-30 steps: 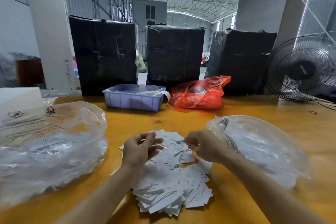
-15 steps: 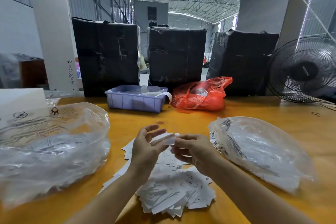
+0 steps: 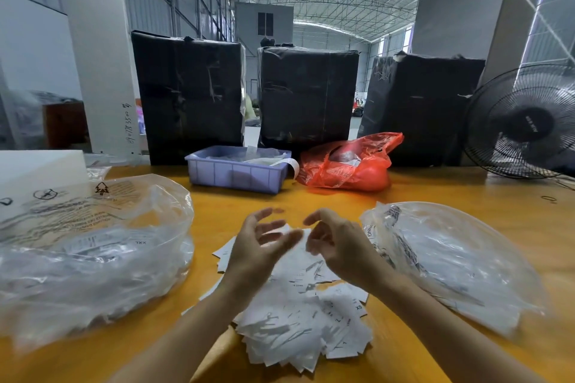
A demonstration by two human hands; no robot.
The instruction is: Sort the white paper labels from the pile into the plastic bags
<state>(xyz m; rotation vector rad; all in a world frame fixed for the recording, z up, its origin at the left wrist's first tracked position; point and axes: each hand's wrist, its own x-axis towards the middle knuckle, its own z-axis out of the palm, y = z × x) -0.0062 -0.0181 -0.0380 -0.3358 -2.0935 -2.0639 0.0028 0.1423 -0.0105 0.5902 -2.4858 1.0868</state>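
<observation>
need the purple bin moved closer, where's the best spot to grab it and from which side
Take the purple bin by its near long rim, coming from the person's side of the table. The rim forms a lip that fingers could hook under. The far side backs onto the black bales, and the red bag crowds its right end, so those sides look awkward.

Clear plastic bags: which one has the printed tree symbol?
The left clear bag, beside the left hand; the right clear bag shows only text strips.

Both hands, left hand (image 3: 255, 250) and right hand (image 3: 337, 246), hover above the label pile (image 3: 298, 320)
</observation>
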